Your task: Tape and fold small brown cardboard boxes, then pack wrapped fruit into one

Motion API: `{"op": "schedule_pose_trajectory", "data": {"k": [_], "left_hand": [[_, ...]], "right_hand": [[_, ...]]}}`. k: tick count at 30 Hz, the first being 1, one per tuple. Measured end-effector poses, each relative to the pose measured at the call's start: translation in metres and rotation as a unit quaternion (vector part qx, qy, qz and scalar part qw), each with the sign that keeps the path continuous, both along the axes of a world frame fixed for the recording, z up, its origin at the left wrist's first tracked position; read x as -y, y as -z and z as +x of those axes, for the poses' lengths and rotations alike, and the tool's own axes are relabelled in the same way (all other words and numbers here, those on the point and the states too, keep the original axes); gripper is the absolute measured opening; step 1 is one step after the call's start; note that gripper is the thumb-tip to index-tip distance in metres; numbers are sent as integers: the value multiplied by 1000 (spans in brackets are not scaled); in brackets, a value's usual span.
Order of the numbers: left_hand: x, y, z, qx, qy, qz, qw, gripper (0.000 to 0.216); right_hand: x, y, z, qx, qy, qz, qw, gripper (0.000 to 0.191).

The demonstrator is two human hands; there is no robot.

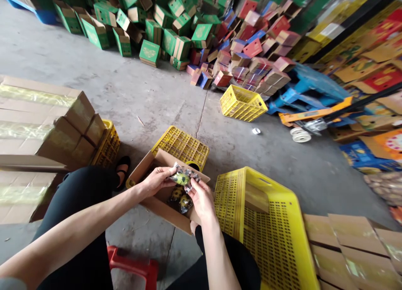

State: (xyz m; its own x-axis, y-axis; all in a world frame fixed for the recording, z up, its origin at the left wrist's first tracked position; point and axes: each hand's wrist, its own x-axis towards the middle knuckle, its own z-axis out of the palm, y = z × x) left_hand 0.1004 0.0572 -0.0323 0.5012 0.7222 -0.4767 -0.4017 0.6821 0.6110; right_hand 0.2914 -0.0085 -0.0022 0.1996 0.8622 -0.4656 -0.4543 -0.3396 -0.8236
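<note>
Both hands hold one small clear-wrapped packet (183, 177) with a yellow-green item inside, above an open cardboard box (147, 166). My left hand (156, 179) pinches the packet's left end. My right hand (201, 199) grips its right end from below, fingers curled. Two more wrapped items (181, 201) lie inside the box. The box rests on a yellow plastic crate (184, 145) turned upside down between my knees.
A tall yellow crate (266, 227) stands at my right, stacked flat cartons (354, 252) beyond it. Taped cartons (34, 126) pile up at left over another yellow crate (108, 145). A red stool (133, 267) is under me. Green and red boxes heap at the back; a pallet jack (309, 114) stands right.
</note>
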Motion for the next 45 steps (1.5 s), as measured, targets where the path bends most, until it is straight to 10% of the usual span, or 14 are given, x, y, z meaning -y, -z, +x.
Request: {"op": "schedule_pose_trajectory", "data": {"k": [20, 32, 39, 45], "left_hand": [[-8, -5, -4, 51, -48, 18, 997, 36], [-10, 0, -8, -4, 106, -142, 984, 65], [-8, -2, -6, 53, 50, -65, 995, 26], [-7, 1, -5, 74, 16, -26, 997, 40]], "right_hand": [[-1, 0, -5, -10, 2, 1, 1000, 28], [-1, 1, -1, 30, -3, 20, 999, 26], [1, -2, 2, 79, -32, 37, 996, 41], [1, -3, 8, 33, 29, 4, 999, 44]]}}
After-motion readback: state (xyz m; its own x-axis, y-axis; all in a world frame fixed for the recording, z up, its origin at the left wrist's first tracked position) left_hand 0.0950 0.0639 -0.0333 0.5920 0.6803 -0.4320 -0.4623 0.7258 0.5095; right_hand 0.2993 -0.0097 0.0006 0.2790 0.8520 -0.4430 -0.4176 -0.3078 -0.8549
